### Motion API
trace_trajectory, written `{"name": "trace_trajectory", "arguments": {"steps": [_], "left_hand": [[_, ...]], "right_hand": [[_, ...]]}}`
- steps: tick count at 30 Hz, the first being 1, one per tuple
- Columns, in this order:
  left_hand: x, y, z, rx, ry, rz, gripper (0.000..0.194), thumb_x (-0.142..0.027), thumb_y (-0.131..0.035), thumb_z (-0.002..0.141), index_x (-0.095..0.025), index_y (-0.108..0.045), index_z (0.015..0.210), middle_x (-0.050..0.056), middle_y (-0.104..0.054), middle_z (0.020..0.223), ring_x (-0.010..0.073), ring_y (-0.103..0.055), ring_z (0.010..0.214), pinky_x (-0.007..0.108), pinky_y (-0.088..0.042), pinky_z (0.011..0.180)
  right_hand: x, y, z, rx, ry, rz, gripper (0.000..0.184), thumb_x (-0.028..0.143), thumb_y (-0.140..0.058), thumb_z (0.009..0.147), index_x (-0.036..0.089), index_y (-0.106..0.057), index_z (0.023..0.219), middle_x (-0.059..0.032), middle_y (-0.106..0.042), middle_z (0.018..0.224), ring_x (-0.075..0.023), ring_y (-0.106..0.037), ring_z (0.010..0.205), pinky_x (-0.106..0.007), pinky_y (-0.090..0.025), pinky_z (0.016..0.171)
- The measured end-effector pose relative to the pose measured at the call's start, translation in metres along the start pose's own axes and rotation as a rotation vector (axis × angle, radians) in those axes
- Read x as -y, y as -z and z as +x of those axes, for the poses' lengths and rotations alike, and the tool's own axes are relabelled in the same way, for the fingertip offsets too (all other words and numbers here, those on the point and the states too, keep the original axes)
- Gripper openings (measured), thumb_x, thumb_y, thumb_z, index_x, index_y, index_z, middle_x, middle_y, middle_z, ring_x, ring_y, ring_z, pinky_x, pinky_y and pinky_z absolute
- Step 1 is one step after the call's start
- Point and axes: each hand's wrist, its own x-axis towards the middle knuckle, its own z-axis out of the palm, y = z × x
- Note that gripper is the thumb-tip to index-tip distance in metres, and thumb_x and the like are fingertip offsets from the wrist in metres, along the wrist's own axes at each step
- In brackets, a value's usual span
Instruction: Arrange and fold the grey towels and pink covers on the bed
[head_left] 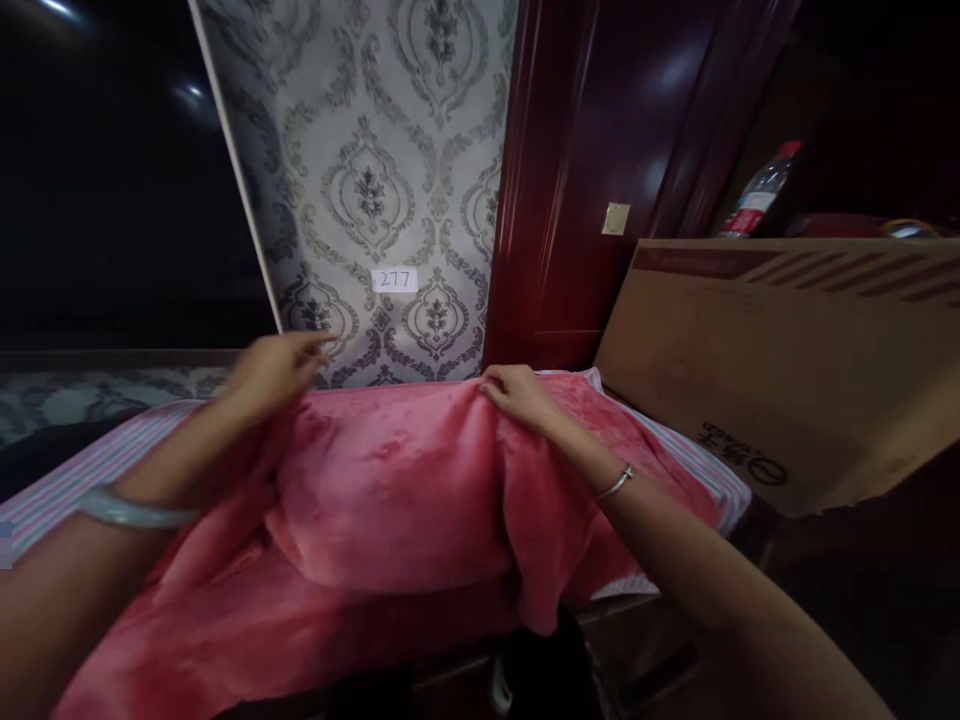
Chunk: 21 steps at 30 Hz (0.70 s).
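A pink plush blanket [397,490] lies bunched and rumpled over a surface in front of me, its near part hanging down toward the floor. My right hand [521,395] pinches its far edge between thumb and fingers, pulling up a ridge of cloth. Above the left part of the same edge is my left hand [274,372], slightly blurred, with its fingers stretched to the right and apart. Whether its palm touches the cloth, I cannot tell. Under the blanket, a striped cloth [124,445] shows at the left and right ends.
A large cardboard box [787,350] stands at the right, with a red-capped bottle [761,195] behind its top edge. Patterned wallpaper bears a paper label [394,280] reading 277. A dark screen [120,180] fills the upper left, and dark red wood panelling [577,120] rises behind.
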Motion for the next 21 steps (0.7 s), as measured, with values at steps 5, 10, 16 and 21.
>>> {"name": "trace_trajectory", "arguments": {"steps": [5, 10, 16, 21], "left_hand": [[-0.061, -0.076, -0.007, 0.180, -0.266, -0.422, 0.062, -0.034, -0.061, 0.086, -0.024, -0.056, 0.147, 0.006, -0.072, 0.129, 0.0191, -0.067, 0.086, 0.032, -0.052, 0.084], [-0.088, -0.121, -0.009, 0.336, -0.342, -0.576, 0.033, -0.040, -0.063, 0.082, -0.018, -0.075, 0.103, 0.006, -0.075, 0.096, 0.0227, -0.065, 0.088, 0.034, -0.050, 0.084], [-0.085, -0.132, -0.006, 0.250, -0.347, -0.408, 0.021, -0.039, -0.060, 0.080, -0.019, -0.066, 0.079, 0.004, -0.069, 0.084, 0.0214, -0.061, 0.082, 0.032, -0.046, 0.078], [-0.085, -0.129, -0.007, 0.250, -0.326, -0.384, 0.021, -0.039, -0.057, 0.080, -0.020, -0.065, 0.082, 0.002, -0.068, 0.080, 0.0199, -0.060, 0.078, 0.031, -0.045, 0.075]], "right_hand": [[0.030, -0.022, -0.007, 0.047, 0.052, 0.010, 0.015, 0.022, -0.058, 0.093, 0.019, -0.068, 0.083, -0.0027, -0.068, 0.077, -0.0158, -0.055, 0.068, -0.026, -0.034, 0.063], [0.032, -0.031, -0.033, 0.041, 0.044, 0.178, 0.016, 0.022, -0.056, 0.094, 0.020, -0.072, 0.097, -0.0040, -0.074, 0.093, -0.0171, -0.061, 0.081, -0.028, -0.044, 0.074], [-0.035, -0.017, -0.121, -0.269, -0.175, 0.460, 0.024, 0.038, -0.058, 0.090, 0.022, -0.074, 0.097, -0.0067, -0.075, 0.100, -0.0207, -0.065, 0.088, -0.033, -0.051, 0.078], [-0.088, -0.020, -0.231, -0.446, -0.678, 0.544, 0.047, 0.069, -0.064, 0.076, 0.022, -0.063, 0.069, -0.0017, -0.060, 0.061, -0.0181, -0.054, 0.059, -0.031, -0.045, 0.056]]}}
